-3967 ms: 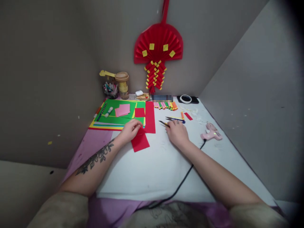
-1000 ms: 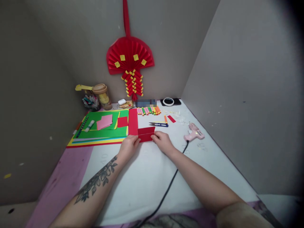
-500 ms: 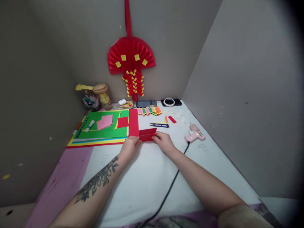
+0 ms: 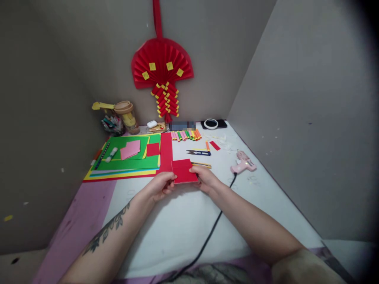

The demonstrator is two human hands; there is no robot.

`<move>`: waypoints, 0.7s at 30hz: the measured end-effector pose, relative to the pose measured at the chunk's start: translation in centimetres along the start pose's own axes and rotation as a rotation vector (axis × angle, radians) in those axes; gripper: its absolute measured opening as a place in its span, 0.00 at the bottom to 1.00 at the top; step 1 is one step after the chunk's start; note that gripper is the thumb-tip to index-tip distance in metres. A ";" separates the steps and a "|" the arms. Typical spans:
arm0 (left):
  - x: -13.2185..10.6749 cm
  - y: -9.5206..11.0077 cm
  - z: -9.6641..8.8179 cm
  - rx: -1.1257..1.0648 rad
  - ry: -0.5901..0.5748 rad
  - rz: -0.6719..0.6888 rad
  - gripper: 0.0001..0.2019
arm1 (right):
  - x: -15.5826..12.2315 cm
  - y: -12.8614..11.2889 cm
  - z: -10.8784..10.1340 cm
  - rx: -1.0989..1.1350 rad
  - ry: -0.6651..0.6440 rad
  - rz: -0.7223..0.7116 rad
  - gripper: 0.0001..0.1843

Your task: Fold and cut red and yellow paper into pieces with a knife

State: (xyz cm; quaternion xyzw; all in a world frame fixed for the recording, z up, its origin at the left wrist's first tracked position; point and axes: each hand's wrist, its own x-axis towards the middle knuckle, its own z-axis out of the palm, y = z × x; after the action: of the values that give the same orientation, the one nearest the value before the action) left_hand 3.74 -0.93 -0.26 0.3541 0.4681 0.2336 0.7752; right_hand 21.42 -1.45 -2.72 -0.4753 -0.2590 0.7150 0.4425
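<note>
Head view. Item: red paper piece, raised just off the white table, pinched at its side edges by left hand and right hand. Thread snips at 1 o'clock, pink glue gun at 3 o'clock. Handling: light grip, edges kept flush.

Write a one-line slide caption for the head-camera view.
Left hand and right hand hold a red paper square near a pink glue gun.

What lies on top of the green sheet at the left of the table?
The green sheet carries pink paper pieces, a small red square and a glue stick. Sheets beneath show only their edges.
</note>
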 end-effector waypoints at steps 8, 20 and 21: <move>0.2 -0.9 0.2 0.108 0.055 0.227 0.10 | -0.3 -0.2 0.3 -0.147 0.084 -0.164 0.06; 0.8 -1.6 0.2 0.235 0.088 0.478 0.15 | -1.3 0.3 0.7 -0.158 0.057 -0.355 0.11; 0.8 -1.7 0.2 0.224 0.082 0.476 0.15 | -1.3 0.2 0.7 -0.153 0.059 -0.356 0.11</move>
State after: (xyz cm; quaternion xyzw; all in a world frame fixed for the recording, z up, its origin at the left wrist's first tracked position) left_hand 4.37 -1.56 -1.98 0.5279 0.4257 0.3706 0.6346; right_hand 20.93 -2.66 -2.06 -0.4748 -0.3797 0.5894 0.5320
